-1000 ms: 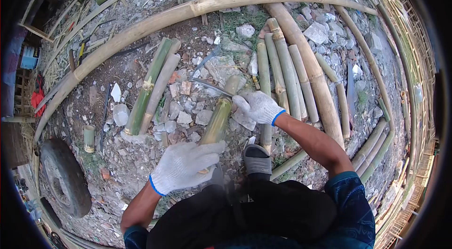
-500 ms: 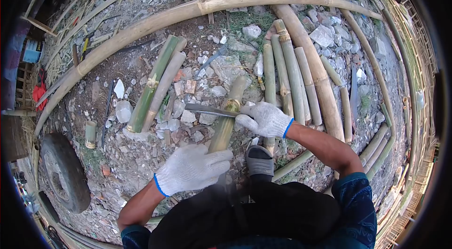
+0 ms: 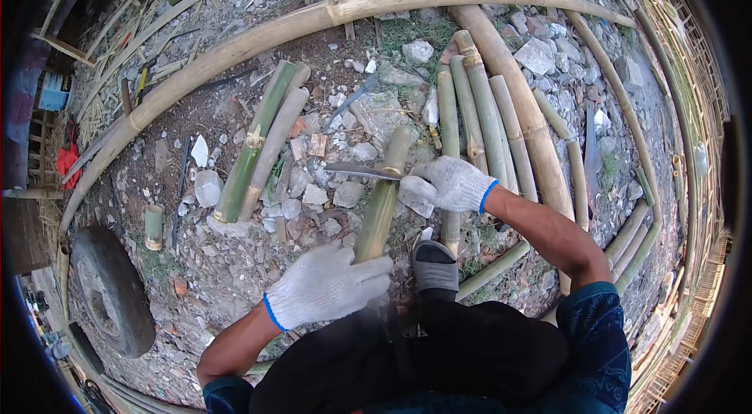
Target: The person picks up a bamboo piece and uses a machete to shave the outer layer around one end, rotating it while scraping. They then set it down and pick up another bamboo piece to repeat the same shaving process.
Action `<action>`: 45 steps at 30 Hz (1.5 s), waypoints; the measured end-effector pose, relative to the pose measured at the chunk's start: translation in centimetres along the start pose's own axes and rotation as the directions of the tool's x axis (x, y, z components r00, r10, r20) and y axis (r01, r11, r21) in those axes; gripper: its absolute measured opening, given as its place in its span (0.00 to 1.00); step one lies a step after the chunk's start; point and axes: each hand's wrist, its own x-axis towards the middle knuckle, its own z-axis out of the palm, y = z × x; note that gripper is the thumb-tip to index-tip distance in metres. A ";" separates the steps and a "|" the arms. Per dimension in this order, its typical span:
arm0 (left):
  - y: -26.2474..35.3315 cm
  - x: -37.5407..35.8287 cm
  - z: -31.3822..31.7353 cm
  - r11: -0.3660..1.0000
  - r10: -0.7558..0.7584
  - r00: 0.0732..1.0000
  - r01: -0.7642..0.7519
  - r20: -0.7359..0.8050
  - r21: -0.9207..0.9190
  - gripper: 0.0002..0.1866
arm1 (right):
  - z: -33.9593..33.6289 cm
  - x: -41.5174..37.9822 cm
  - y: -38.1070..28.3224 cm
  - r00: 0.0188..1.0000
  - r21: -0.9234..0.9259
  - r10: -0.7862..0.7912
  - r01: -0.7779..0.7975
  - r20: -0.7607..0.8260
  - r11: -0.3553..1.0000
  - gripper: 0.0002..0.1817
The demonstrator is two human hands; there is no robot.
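A short bamboo piece (image 3: 379, 214) slopes up and away from my lap, with a ring-like node near its upper part. My left hand (image 3: 329, 285), in a white knit glove with a blue cuff, is wrapped round its lower end. In my gloved right hand (image 3: 449, 183) is a knife; its handle is hidden by the fingers. The dark knife blade (image 3: 362, 171) points left and lies across the bamboo at the node. A grey sandal (image 3: 435, 267) on a foot shows just right of the bamboo.
Two cut bamboo lengths (image 3: 254, 140) lie to the left, several more (image 3: 484, 112) to the right. A long bamboo pole (image 3: 313, 16) arches across the back. An old tyre (image 3: 112, 291) lies at left. Broken stones (image 3: 536, 57) and rubble cover the ground; a saw blade (image 3: 591, 163) is at right.
My right hand and the knife have moved up along the bamboo, from just below the node to the node itself. My left hand keeps its grip on the lower end.
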 end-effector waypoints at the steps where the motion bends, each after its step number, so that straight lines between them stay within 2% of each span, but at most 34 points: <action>1: -0.1 -0.1 -0.1 1.000 0.008 1.000 -0.008 0.012 0.002 0.12 | -0.3 -0.8 -1.1 0.998 0.014 -0.067 0.067 0.018 0.998 0.36; 2: -0.2 0.1 0.0 1.000 0.017 1.000 -0.017 0.018 0.006 0.12 | -0.3 -0.7 -1.4 0.999 -0.048 -0.015 0.017 0.036 0.999 0.37; 5: 0.2 0.3 0.6 0.999 0.034 0.999 -0.034 0.030 -0.005 0.11 | -0.1 1.7 1.7 0.988 -0.018 0.155 -0.156 -0.023 0.988 0.36; 6: 0.2 0.4 0.4 1.000 0.030 0.999 -0.030 0.022 0.004 0.10 | 0.5 2.2 2.9 0.990 -0.047 0.139 -0.140 -0.021 0.989 0.36; 9: 0.3 0.3 0.2 1.000 0.028 0.999 -0.028 0.020 0.008 0.10 | -1.1 -0.6 -1.3 0.994 0.002 -0.038 0.038 0.103 0.999 0.37; 10: 0.2 0.3 0.4 0.999 0.033 0.999 -0.033 0.015 0.014 0.09 | -0.3 -0.5 -1.2 0.999 -0.079 -0.027 0.030 0.032 0.996 0.40; 13: 0.6 0.4 0.5 1.000 0.019 1.000 -0.019 -0.001 -0.017 0.09 | -0.1 2.3 2.3 0.977 -0.113 0.194 -0.204 -0.092 0.972 0.42; 14: 0.7 0.4 0.3 0.999 0.010 1.000 -0.010 -0.001 -0.031 0.09 | -1.1 2.6 3.3 0.952 -0.002 0.305 -0.305 0.003 0.952 0.43; 16: -0.4 -0.6 0.5 0.966 -0.152 0.964 0.098 -0.219 -0.240 0.09 | -0.1 1.4 5.0 0.942 0.078 0.308 -0.300 -0.136 0.951 0.43; 17: -1.1 -1.3 0.5 0.927 -0.246 0.917 0.128 -0.314 -0.351 0.09 | 0.4 0.9 5.7 0.927 0.111 0.313 -0.296 -0.204 0.949 0.42; 18: -1.5 -2.8 0.5 0.853 -0.408 0.824 0.192 -0.392 -0.485 0.17 | -0.2 -0.2 4.6 0.906 0.171 0.367 -0.335 -0.212 0.926 0.41; 19: -2.3 -4.6 1.9 0.760 -0.577 0.662 0.221 -0.478 -0.611 0.18 | 0.1 -0.8 4.7 0.869 0.179 0.416 -0.380 -0.268 0.908 0.41; 20: -2.8 -6.1 3.4 0.647 -0.727 0.462 0.213 -0.508 -0.732 0.20 | 0.7 -1.5 5.2 0.827 0.187 0.462 -0.423 -0.320 0.886 0.40; 22: -3.3 -7.6 3.6 0.567 -0.815 0.212 0.097 -0.540 -0.818 0.26 | 1.4 -2.6 6.7 0.739 0.222 0.527 -0.479 -0.420 0.849 0.36; 25: -4.4 -8.6 4.1 0.613 -0.785 0.012 -0.135 -0.620 -0.778 0.26 | 2.1 -4.1 9.1 0.564 0.241 0.602 -0.585 -0.565 0.775 0.35; 26: -5.5 -9.3 4.7 0.650 -0.758 -0.030 -0.125 -0.652 -0.750 0.31 | 2.9 -4.2 11.2 0.510 0.194 0.613 -0.651 -0.604 0.734 0.36; 27: -6.8 -10.0 5.5 0.629 -0.760 -0.043 0.205 -0.649 -0.750 0.33 | 3.5 -4.8 12.5 0.506 0.171 0.614 -0.671 -0.605 0.721 0.35; 28: -8.1 -10.7 6.4 0.535 -0.756 -0.063 0.513 -0.651 -0.671 0.35 | 4.0 -5.4 13.3 0.506 0.145 0.611 -0.686 -0.609 0.713 0.34; 29: -9.5 -11.2 7.1 0.381 -0.742 -0.085 0.763 -0.665 -0.523 0.37 | 4.2 -5.0 14.3 0.505 0.120 0.601 -0.696 -0.619 0.708 0.33; 30: -9.6 -11.2 7.3 0.324 -0.794 -0.143 0.723 -0.591 -0.610 0.42 | 4.6 -4.8 14.6 0.488 0.118 0.598 -0.704 -0.636 0.700 0.33; 33: -8.1 -10.7 7.8 0.358 -0.697 -0.006 0.863 -0.717 -0.356 0.42 | 4.5 -5.0 15.9 0.516 0.106 0.576 -0.680 -0.634 0.726 0.33; 34: -7.5 -9.8 7.5 0.371 -0.699 0.011 0.860 -0.715 -0.350 0.41 | 3.5 -4.9 15.5 0.515 0.147 0.630 -0.695 -0.582 0.704 0.32; 37: -6.3 -7.5 6.8 0.495 -0.784 0.179 0.759 -0.594 -0.424 0.41 | 2.3 -4.9 15.6 0.547 0.136 0.651 -0.702 -0.526 0.699 0.31; 38: -6.1 -6.3 7.2 0.510 -0.758 0.188 0.768 -0.625 -0.388 0.36 | 1.8 -4.9 15.6 0.564 0.152 0.656 -0.689 -0.501 0.708 0.32; 40: -5.0 -3.9 6.8 0.580 -0.780 0.319 0.690 -0.538 -0.432 0.33 | 1.1 -5.3 15.2 0.602 0.187 0.667 -0.665 -0.439 0.723 0.34; 42: -4.6 -2.9 6.8 0.637 -0.768 0.450 0.617 -0.456 -0.462 0.31 | 0.8 -6.2 14.1 0.650 0.385 0.658 -0.535 -0.380 0.752 0.35; 44: -5.0 -2.1 7.3 0.690 -0.722 0.568 0.544 -0.395 -0.478 0.29 | -0.3 -7.4 11.1 0.700 0.603 0.639 -0.371 -0.319 0.706 0.35; 45: -5.2 -1.6 7.3 0.653 -0.745 0.559 0.495 -0.365 -0.573 0.28 | -0.1 -7.8 10.1 0.728 0.650 0.617 -0.319 -0.297 0.690 0.34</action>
